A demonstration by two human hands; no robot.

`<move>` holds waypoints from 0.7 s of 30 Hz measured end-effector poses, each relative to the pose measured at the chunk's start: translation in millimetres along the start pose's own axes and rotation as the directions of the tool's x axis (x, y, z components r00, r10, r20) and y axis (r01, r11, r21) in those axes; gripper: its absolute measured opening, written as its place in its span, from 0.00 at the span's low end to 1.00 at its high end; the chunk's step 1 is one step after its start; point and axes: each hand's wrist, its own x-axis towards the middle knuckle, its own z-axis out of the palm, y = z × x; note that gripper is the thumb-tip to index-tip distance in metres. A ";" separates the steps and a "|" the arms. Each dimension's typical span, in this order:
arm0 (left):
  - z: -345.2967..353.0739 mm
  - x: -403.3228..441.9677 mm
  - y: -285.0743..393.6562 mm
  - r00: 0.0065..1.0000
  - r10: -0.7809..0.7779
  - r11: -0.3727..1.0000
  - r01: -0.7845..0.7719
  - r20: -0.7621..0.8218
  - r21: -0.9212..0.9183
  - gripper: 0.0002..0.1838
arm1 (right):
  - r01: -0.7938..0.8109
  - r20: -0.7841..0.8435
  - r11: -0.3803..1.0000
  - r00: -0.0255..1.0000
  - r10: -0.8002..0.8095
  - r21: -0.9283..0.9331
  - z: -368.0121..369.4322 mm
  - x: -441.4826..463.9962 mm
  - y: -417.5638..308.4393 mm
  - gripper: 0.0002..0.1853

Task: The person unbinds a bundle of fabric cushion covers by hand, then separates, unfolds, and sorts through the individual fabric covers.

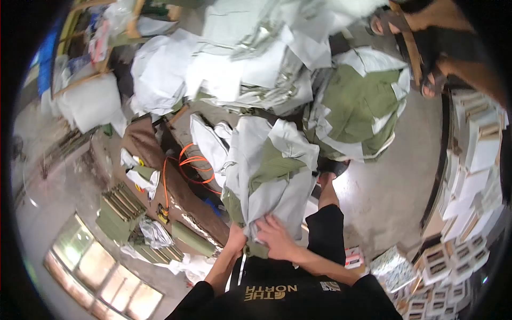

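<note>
The left hand (235,239) is closed on the near left edge of a grey-and-green fabric piece (277,168), close to the torso. The right hand (274,238) lies just beside it, fingers extended and spread over the near part of the fabric; it presses rather than grasps. Whether the right thumb pinches a fold cannot be determined.

The body of the fabric lies directly forward of both hands. Its long axis runs away from the torso, tilted slightly to the right. The right hand is nearer the middle of the fabric's width; the left hand is at its margin.

To the left of the left hand, a green roll (192,239) lies near a brown covering (186,200). Farther forward-left are a yellow-and-black tool (162,213) and an orange hose (166,184).

Beyond the fabric stands a white fabric pile (240,69). Forward-right of the right hand is a green-and-white bundle (362,101); another person's leg (469,77) appears beyond.
</note>
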 end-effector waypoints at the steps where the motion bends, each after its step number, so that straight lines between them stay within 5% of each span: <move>1: -12.3 -13.5 -7.5 0.988 -0.151 0.972 0.152 0.019 -0.178 0.30 | -0.002 0.028 0.999 1.000 0.001 0.044 -3.3 -0.8 -16.2 0.17; 3: -37.5 -35.5 -17.7 0.894 -0.418 0.762 0.442 0.163 -0.473 0.34 | 0.011 0.125 1.000 0.992 -0.012 0.002 -10.7 -6.2 -40.5 0.17; 4: -21.7 -61.2 19.8 0.870 -0.421 0.665 0.489 0.257 -0.565 0.34 | 0.019 0.143 1.000 0.990 -0.020 0.009 -15.9 -8.7 -49.6 0.17; 7: -1.7 -77.7 47.3 0.981 -0.195 0.968 0.194 0.008 -0.159 0.35 | 0.091 0.235 0.994 0.969 -0.074 -0.063 -34.1 -2.1 -76.4 0.17; 10: -26.6 -52.2 35.9 0.992 -0.108 0.989 0.101 -0.059 -0.104 0.39 | 0.229 0.290 0.956 0.942 -0.170 -0.185 -39.5 17.2 -95.9 0.18; 13: -69.2 -18.7 56.2 0.998 0.058 0.994 -0.059 -0.023 -0.088 0.39 | 0.316 0.274 0.948 0.915 -0.297 -0.026 -46.5 62.0 -99.5 0.17; 14: -90.5 -1.5 63.2 0.997 0.077 0.993 -0.075 0.010 -0.086 0.39 | 0.307 0.251 0.928 0.934 -0.252 -0.209 -66.5 94.5 -102.8 0.15; 15: -108.3 16.8 73.7 0.995 0.094 0.993 -0.091 0.043 -0.082 0.39 | 0.275 0.154 0.885 0.960 -0.233 -0.376 -87.3 133.9 -92.6 0.14; 16: -121.6 19.7 105.1 0.995 0.094 0.995 -0.094 0.024 -0.024 0.40 | 0.351 -0.149 0.879 0.898 -0.413 -0.323 -119.4 185.2 -72.8 0.14; 18: -155.5 47.0 132.0 0.980 0.195 0.981 -0.195 0.032 -0.023 0.41 | -0.152 -0.437 0.724 0.871 -0.223 -0.673 -182.5 276.8 -56.1 0.25; 19: -175.9 59.3 144.9 0.972 0.230 0.973 -0.230 0.045 -0.018 0.41 | -0.324 -0.470 0.628 0.880 -0.075 -0.708 -215.4 312.3 -35.0 0.34; 21: -216.0 58.0 174.1 0.984 0.111 0.984 -0.088 0.141 -0.155 0.41 | -0.423 -0.438 0.251 0.899 -0.003 -0.870 -257.3 378.4 -11.3 0.35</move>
